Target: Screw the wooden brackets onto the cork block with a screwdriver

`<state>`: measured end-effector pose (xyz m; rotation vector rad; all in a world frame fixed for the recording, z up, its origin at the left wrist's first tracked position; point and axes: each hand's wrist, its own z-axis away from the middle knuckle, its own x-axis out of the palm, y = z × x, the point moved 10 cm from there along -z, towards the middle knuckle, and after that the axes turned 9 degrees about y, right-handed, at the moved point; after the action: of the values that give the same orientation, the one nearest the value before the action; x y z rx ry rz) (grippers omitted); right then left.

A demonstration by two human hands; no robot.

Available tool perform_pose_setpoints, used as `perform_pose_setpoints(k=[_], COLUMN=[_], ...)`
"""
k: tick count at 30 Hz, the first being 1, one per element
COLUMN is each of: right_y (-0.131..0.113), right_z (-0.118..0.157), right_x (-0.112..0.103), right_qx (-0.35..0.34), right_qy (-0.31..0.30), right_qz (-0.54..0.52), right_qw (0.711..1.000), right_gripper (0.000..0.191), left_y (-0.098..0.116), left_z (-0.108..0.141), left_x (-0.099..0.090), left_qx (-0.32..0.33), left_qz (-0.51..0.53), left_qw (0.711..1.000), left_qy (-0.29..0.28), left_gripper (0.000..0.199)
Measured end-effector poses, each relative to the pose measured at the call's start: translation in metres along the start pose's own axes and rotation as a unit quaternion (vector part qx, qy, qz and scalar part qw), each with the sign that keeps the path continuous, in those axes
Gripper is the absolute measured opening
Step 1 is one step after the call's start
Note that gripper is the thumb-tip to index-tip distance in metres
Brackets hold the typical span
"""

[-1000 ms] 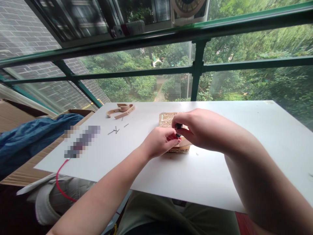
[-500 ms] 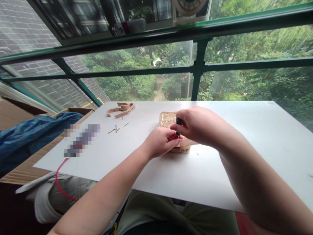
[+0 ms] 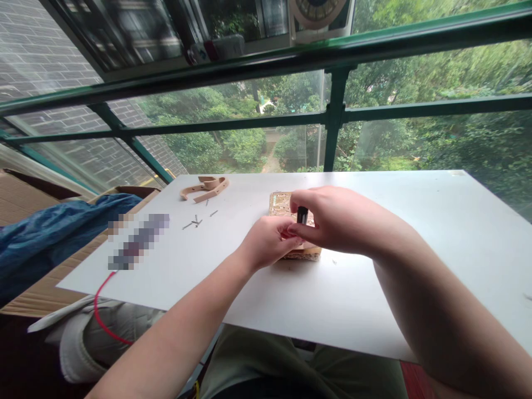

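Note:
My right hand (image 3: 332,219) is wrapped round an upright screwdriver (image 3: 302,215) with a stubby black handle; its lower end is hidden behind my fingers. Close against it, my left hand (image 3: 266,239) has its fingertips pinched together low down near the screwdriver's tip. What those fingertips hold is hidden. Beneath both hands lies a tan block (image 3: 279,204) with a patterned top and rough, layered front edge (image 3: 305,255). A piece of light wood on the block is mostly covered by my hands.
Several loose screws (image 3: 195,221) lie on the white table (image 3: 187,277) to the left. Behind them are curved tan pieces with holes (image 3: 210,191). A blurred-out object (image 3: 139,241) with a red cord (image 3: 96,305) sits at the left edge, beside a cardboard box (image 3: 54,288).
My right hand has shifted slightly left and down, its grip turned on the screwdriver, so more of the black handle shows. My left hand stays pinched at nearly the same spot.

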<state>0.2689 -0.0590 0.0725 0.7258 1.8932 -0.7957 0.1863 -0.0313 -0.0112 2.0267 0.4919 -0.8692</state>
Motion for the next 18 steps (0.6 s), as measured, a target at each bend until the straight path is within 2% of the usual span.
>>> perform_pose_setpoints(k=[4,7,13,18], right_y=[-0.005,-0.004,0.002,0.008], right_z=[0.004,0.006,0.002,-0.001], right_x=[-0.003,-0.003,-0.005,-0.003], right_qx=[-0.049,-0.057,-0.026,0.010], right_qy=[-0.013,-0.026,0.001,0.002], right_qz=[-0.067,-0.075,-0.041,-0.037], right_qw=[0.996,0.995,0.999,0.999], right_gripper=[0.020,0.019,0.010,0.012], left_y=[0.000,0.002,0.006,0.007], left_z=[0.000,0.000,0.001,0.000], left_x=[0.001,0.002,0.005,0.004], left_qx=[-0.007,-0.003,0.007,0.018], left_qz=[0.025,0.030,0.020,0.017], left_qw=[1.000,0.999,0.999,0.999], left_qy=[-0.011,-0.024,-0.049,-0.048], left_gripper=[0.011,0.012,0.014,0.012])
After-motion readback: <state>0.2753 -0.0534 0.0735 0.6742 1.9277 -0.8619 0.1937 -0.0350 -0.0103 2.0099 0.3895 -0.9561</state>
